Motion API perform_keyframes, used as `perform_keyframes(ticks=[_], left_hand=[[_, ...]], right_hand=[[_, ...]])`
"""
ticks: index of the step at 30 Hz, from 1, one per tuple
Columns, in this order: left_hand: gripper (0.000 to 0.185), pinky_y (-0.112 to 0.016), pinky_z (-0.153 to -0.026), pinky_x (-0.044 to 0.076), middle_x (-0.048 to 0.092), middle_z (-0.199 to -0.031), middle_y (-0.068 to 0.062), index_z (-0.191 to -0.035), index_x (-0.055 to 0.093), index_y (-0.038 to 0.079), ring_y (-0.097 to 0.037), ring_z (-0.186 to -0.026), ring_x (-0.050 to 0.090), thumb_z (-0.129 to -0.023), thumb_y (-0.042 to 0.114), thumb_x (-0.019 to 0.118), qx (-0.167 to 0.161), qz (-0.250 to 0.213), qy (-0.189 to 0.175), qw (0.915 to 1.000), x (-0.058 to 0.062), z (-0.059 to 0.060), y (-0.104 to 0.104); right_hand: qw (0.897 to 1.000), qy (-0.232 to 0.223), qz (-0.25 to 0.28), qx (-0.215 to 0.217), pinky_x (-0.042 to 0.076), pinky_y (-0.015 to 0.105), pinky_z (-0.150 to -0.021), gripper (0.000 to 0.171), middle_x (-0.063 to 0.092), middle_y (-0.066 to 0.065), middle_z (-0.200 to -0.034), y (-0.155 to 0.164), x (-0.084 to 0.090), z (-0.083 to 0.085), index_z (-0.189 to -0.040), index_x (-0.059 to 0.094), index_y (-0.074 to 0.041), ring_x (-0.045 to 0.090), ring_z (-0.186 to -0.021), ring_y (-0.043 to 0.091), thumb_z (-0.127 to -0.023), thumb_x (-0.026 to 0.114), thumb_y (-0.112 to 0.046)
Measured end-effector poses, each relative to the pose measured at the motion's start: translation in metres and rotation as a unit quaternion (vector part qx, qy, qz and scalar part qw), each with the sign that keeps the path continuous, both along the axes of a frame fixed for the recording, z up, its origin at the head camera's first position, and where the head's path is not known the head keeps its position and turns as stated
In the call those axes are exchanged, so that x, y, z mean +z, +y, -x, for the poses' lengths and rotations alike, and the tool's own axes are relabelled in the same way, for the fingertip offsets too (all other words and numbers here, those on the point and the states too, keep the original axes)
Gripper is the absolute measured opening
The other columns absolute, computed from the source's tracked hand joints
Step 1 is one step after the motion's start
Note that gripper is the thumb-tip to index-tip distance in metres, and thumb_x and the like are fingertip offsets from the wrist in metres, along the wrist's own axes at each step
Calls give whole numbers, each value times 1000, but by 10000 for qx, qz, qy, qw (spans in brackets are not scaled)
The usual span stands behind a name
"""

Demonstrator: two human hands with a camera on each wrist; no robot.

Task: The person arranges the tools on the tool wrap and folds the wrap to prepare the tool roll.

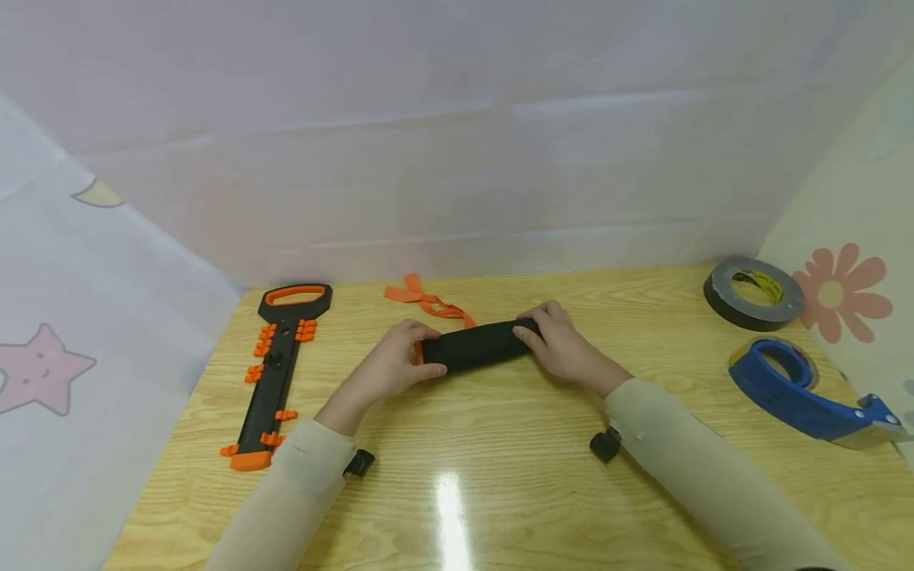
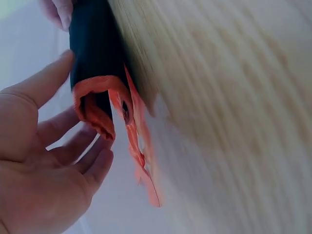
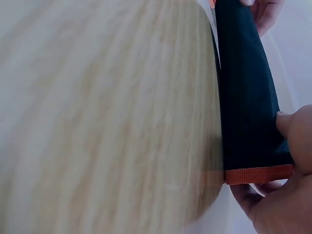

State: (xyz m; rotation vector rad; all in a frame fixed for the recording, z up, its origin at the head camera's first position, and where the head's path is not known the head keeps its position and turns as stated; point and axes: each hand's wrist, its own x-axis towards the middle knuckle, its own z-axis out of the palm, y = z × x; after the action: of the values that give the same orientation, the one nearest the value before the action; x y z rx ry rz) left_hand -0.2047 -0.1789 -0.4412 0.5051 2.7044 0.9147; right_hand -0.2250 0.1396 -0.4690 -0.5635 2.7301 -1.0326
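A rolled-up black cloth pouch (image 1: 477,346) with orange edging lies across the middle of the wooden table. My left hand (image 1: 396,361) grips its left end, thumb on the near side and fingers on the far side. At the other end my right hand (image 1: 560,345) holds the roll between thumb and fingers. An orange ribbon (image 1: 428,301) trails from behind the roll toward the back left. In the left wrist view, the roll's open end shows an orange-trimmed edge (image 2: 97,84). Orange trim (image 3: 258,174) also borders the right end in the right wrist view. Its inside is mostly hidden.
At the left lies a long black holder (image 1: 274,381) with orange clips and a looped handle. A dark roll of tape (image 1: 735,305) sits at the back right, with a blue tape dispenser (image 1: 778,400) in front of it. Printed cloth walls (image 1: 457,174) border the table.
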Motion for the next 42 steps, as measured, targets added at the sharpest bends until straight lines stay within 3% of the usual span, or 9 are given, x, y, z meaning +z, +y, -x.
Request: perform_keyframes(ticks=[9, 14, 16, 19, 21, 25, 31, 35, 42], left_hand=[[53, -60, -122, 44, 57, -160, -13, -153, 60, 10, -39, -151, 51, -105, 28, 74, 184, 75, 137, 9997, 5, 10, 1], [50, -58, -114, 50, 60, -157, -12, -155, 59, 14, -33, -132, 63, -109, 31, 68, 248, 182, -24, 9995, 4, 21, 0], [49, -56, -110, 51, 65, -150, -12, -155, 59, 16, -31, -113, 68, -110, 32, 66, 261, 201, -77, 9994, 2, 26, 0], [47, -55, -109, 51, 66, -146, -12, -155, 59, 16, -31, -106, 68, -111, 32, 64, 248, 204, -195, 9993, -2, 33, -1], [46, -56, -113, 50, 66, -147, -12, -155, 59, 15, -34, -117, 69, -111, 31, 63, 219, 186, -277, 9992, -5, 36, -2], [48, -59, -121, 45, 60, -157, -14, -154, 60, 12, -38, -148, 53, -110, 30, 66, 94, 180, -318, 9993, -7, 38, -3], [71, -58, -124, 42, 54, -163, -14, -160, 53, 10, -37, -152, 50, -99, 30, 82, -268, 202, -332, 9989, -6, 35, -6], [68, -57, -124, 43, 55, -163, -14, -159, 53, 9, -37, -151, 51, -99, 25, 81, -364, 233, -209, 9988, -6, 35, -6], [62, -55, -119, 48, 57, -161, -10, -158, 56, 19, -35, -146, 57, -101, 27, 79, -103, 236, -282, 9993, -8, 41, -2]], right_hand=[[9994, -74, -167, -278, 40, 60, -113, 49, 58, 26, -134, -6, 3, 10, -146, 58, 3, 50, -127, 44, -117, 47, -34], [9988, -112, -118, -454, 35, 66, -122, 47, 60, 27, -143, -9, 3, 19, -144, 59, 1, 49, -140, 49, -117, 47, -35], [9988, -33, -192, -442, 31, 66, -124, 47, 63, 26, -142, -9, 1, 23, -143, 61, 2, 52, -140, 48, -118, 46, -34], [9986, 84, -289, -446, 30, 64, -124, 45, 68, 24, -139, -12, -1, 28, -140, 65, 2, 57, -135, 45, -117, 47, -32], [9984, 129, -350, -431, 31, 63, -123, 44, 70, 23, -137, -13, -2, 31, -139, 67, 2, 59, -133, 44, -117, 48, -32], [9994, 137, -219, -227, 33, 63, -125, 46, 67, 23, -143, -11, 0, 31, -143, 63, 2, 58, -137, 44, -117, 50, -33], [9993, 163, 4, 333, 38, 62, -125, 64, 48, 20, -162, 6, 5, 21, -157, 50, -1, 43, -153, 43, -106, 72, -32], [9957, 518, -285, 715, 39, 60, -125, 68, 49, 20, -164, 13, 6, 16, -157, 53, -1, 45, -153, 43, -100, 80, -26], [9972, 419, -399, 478, 41, 59, -125, 65, 54, 19, -162, 13, 7, 16, -158, 53, -3, 49, -152, 42, -101, 79, -21]])
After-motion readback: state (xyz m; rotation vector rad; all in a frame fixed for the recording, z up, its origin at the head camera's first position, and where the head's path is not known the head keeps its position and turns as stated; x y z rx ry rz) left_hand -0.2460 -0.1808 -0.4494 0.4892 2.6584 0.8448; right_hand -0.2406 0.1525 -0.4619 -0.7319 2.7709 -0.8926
